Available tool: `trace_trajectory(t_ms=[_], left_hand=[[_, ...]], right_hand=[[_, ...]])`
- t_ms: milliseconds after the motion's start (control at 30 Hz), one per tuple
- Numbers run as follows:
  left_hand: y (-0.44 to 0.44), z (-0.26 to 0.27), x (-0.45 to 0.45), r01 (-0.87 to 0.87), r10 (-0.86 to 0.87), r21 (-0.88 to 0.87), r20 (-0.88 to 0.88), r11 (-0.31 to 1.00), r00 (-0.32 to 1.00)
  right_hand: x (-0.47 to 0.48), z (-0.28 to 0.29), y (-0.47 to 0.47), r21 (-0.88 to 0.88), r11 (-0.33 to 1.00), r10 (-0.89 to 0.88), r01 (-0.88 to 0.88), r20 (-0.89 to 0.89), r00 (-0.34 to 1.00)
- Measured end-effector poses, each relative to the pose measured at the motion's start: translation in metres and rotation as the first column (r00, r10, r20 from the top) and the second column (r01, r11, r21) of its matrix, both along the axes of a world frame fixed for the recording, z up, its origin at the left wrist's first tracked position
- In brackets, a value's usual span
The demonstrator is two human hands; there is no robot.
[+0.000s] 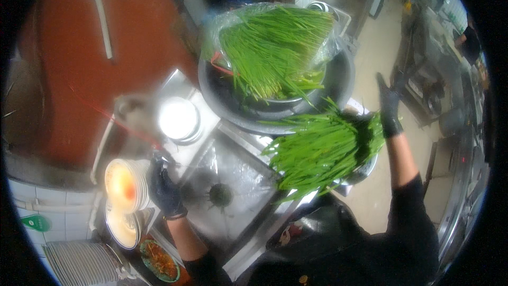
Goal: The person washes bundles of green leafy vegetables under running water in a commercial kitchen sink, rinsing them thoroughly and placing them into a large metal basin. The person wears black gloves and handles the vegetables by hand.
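Note:
My left hand (164, 186), in a dark glove, is at the left edge of the steel sink, beside a stack of bowls (129, 184). A red string (131, 130) trails from its fingertips. My right hand (389, 107), also gloved, has its fingers extended beside the right end of cut green leafy stalks (321, 151), which look like garlic chives. These lie over a metal bowl (367, 169) at the sink's right side. More such stalks (278, 43) rest in a clear plastic bag on a bowl inside a large dark basin (345, 75).
The steel sink (238, 159) has a round drain (220, 195). A bright white round container (178, 119) stands at its upper left corner. Stacked plates (81, 262) and a dish of reddish food (158, 260) are at lower left. Another person (470, 45) is at far right.

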State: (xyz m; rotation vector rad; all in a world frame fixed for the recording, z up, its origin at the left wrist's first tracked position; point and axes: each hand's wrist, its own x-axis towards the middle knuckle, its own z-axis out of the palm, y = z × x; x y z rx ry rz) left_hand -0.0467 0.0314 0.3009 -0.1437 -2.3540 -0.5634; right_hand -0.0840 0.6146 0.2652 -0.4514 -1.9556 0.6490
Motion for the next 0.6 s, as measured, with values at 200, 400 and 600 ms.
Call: trace_trajectory(t_ms=[200,400,600], left_hand=[[0.006,-0.007,-0.001,-0.025,0.025,0.046,-0.007,0.999,1.0],[0.006,0.008,0.009,-0.195,0.202,-0.058,0.153,0.979,0.967],[0.026,0.017,0.001,-0.3,0.272,0.08,0.25,0.951,0.929]], right_hand=[[-0.166,0.017,0.0,0.181,0.926,0.271,-0.33,0.29,0.918],[-0.31,-0.029,0.057,0.536,0.737,0.204,-0.41,0.402,0.893],[-0.419,-0.089,0.135,0.247,0.895,0.147,-0.372,0.624,0.768]])
